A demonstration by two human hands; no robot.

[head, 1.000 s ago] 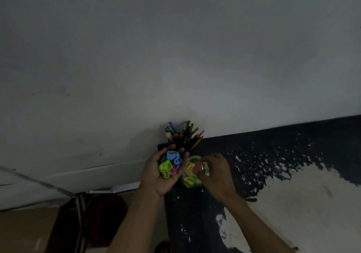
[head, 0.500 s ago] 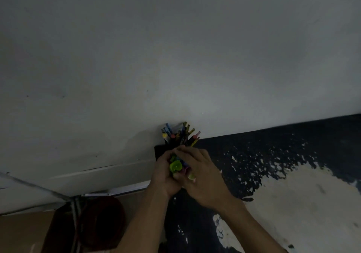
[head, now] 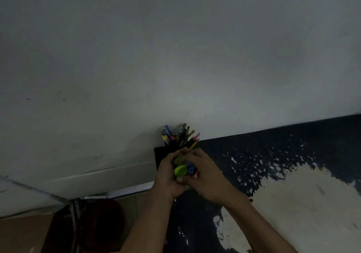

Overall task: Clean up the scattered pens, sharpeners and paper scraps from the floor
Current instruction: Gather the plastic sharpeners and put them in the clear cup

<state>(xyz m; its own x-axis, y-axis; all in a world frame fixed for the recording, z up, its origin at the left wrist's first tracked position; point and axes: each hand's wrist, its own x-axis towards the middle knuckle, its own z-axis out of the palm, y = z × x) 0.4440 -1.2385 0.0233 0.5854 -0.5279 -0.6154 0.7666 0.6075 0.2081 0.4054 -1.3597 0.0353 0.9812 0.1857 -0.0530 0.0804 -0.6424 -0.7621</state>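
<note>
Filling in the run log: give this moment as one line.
left hand grips sharpeners | right hand cups them | pens upright in holder by wall

A dark floor [head: 273, 145] with worn pale patches carries a black holder [head: 159, 155] by the wall.

Behind my hands the pens [head: 180, 136] and the wall [head: 175, 57] block the way; the floor [head: 293, 155] at the right of the frame lies free.
</note>
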